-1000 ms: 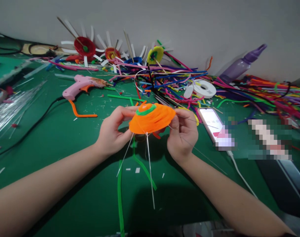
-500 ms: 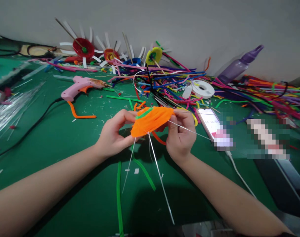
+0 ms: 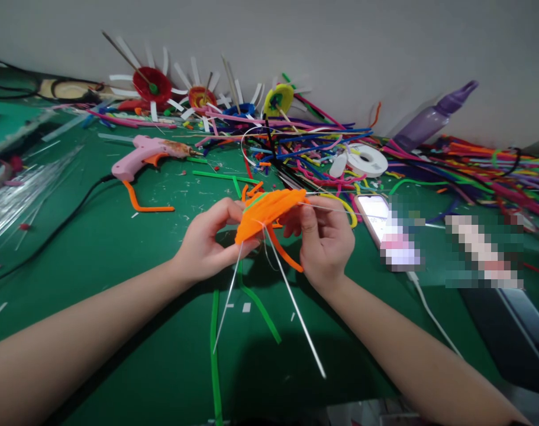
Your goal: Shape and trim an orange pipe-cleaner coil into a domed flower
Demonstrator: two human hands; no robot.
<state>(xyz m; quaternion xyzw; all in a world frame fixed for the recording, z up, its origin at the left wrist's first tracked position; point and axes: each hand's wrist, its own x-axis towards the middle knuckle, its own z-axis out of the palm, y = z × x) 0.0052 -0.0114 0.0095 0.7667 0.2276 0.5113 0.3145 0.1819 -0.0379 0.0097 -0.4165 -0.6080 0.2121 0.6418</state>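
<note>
Orange disc [image 3: 270, 213] w/ wires [image 3: 297, 305], L hand [image 3: 202, 244] pinching it, fingers [image 3: 223, 212] part-hidden, R hand [image 3: 328, 244] at edge, hold unclear

Along the back edge of the green desk [image 3: 118, 248], by the wall [image 3: 296, 35], are a red disc [image 3: 141, 83] toward the left and a purple bottle [image 3: 429, 121] toward the right, a white reel [image 3: 378, 163] near it. A pink glue gun [image 3: 140, 155] lies toward the left edge, a phone [image 3: 375, 222] toward the right.
</note>
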